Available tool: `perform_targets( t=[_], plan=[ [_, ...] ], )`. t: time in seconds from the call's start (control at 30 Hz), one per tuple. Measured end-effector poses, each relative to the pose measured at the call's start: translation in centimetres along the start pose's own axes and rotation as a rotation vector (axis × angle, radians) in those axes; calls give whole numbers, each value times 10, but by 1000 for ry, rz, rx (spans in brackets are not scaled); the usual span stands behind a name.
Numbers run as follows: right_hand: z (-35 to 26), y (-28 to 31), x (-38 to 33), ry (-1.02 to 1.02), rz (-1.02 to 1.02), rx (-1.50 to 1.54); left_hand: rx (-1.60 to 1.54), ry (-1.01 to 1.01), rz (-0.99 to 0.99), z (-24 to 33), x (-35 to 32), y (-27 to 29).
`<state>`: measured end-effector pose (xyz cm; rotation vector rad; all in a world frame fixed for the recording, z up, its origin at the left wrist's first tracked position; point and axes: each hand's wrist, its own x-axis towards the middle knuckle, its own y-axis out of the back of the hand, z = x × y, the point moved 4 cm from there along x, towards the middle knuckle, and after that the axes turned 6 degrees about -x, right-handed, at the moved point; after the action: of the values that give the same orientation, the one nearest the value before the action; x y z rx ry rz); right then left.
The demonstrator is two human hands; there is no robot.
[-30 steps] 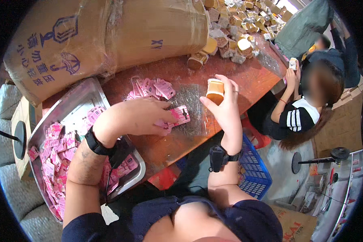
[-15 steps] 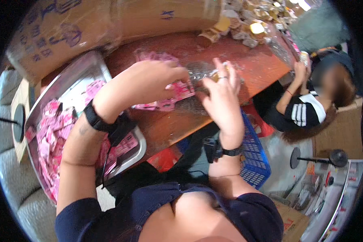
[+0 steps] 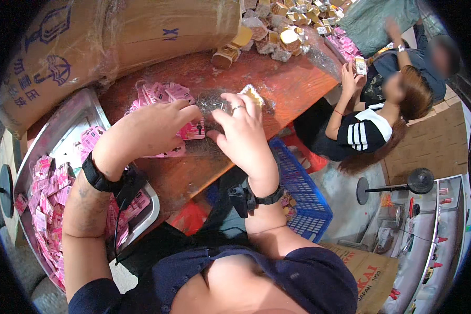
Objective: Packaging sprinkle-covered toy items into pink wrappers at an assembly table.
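Observation:
My left hand (image 3: 152, 125) is bent over a heap of pink printed cards (image 3: 159, 93), its fingertips curled down. From under those fingers one pink card (image 3: 195, 129) sticks out, seemingly gripped; the thumb is hidden. My right hand (image 3: 243, 137), wearing a ring, has its fingers apart above a dark scatter of small thin pieces (image 3: 210, 102) on clear plastic. Nothing shows in that hand. Just beyond its fingertips lies a small clear-wrapped packet with yellow and white (image 3: 252, 95). Both wrists carry black straps with small devices.
A metal tray (image 3: 83, 107) of pink cards stands at left, a large taped carton (image 3: 125, 47) behind. Several wrapped packets (image 3: 277, 36) are piled at the table's far end. A blue basket (image 3: 303, 201) sits below its right edge. Two co-workers are at right, one holding a packet (image 3: 360, 65).
The view has swung right, so the table appears farther left and a second co-worker shows. My hands keep nearly the same places over the cards and the dark pieces; the yellow-and-white packet shows more fully.

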<state>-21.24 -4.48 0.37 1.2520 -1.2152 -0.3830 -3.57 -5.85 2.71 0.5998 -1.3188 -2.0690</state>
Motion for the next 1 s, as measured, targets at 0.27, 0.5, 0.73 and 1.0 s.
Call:
perform_targets(
  t=[0.27,0.5,0.73,1.0],
  plan=[
    [2,5,3,31,-13,30,-118,59,162,3,-4,24],
    [7,9,4,-5,67,70,-264,-92,417,4,-6,39],
    [8,12,5,-32,110,150,-349,-13,434,4,-6,40],
    [9,26,6,-139,264,425,-453,18,405,6,-1,35]
  ],
)
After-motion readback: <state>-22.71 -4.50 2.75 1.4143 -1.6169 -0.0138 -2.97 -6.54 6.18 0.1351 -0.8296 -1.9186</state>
